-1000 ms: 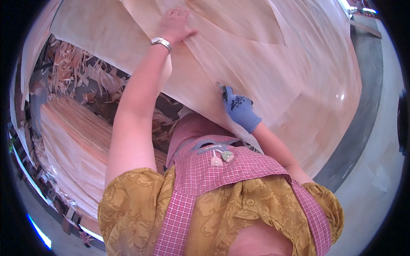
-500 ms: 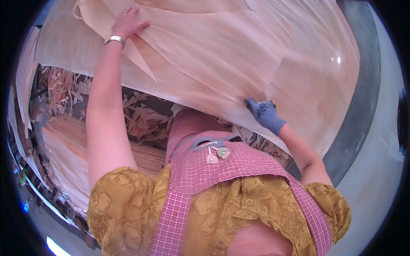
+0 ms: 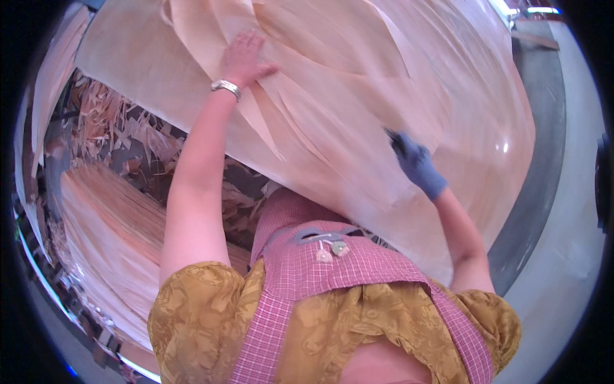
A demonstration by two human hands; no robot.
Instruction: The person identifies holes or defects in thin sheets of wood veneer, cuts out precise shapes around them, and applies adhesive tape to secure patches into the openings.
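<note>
My left hand (image 3: 243,59), bare with a metal-banded wristwatch (image 3: 227,88), lies with fingers stretched on thin pale wood veneer sheets (image 3: 332,121). Loose, torn veneer strips (image 3: 259,125) overlap beneath and beside it, some with pointed ends. My right hand (image 3: 414,163) wears a blue-grey work glove and is over the same sheets, nearer my body. Its fingers look closed. A small dark tip (image 3: 389,133) shows at the fingertips; whether it is a tool or the glove's dark coating is unclear.
Veneer scraps (image 3: 105,118) litter the floor at left. Beside my left arm stands a stack of veneer (image 3: 115,205) with layered edges. Another pale sheet (image 3: 57,83) hangs at the far left. A dark grey strip (image 3: 534,160) runs along the right side of the sheets.
My view has shifted. My left hand now appears farther right, still flat on the veneer. My gloved right hand has moved slightly away from my body and right, off the sheet's near edge.
</note>
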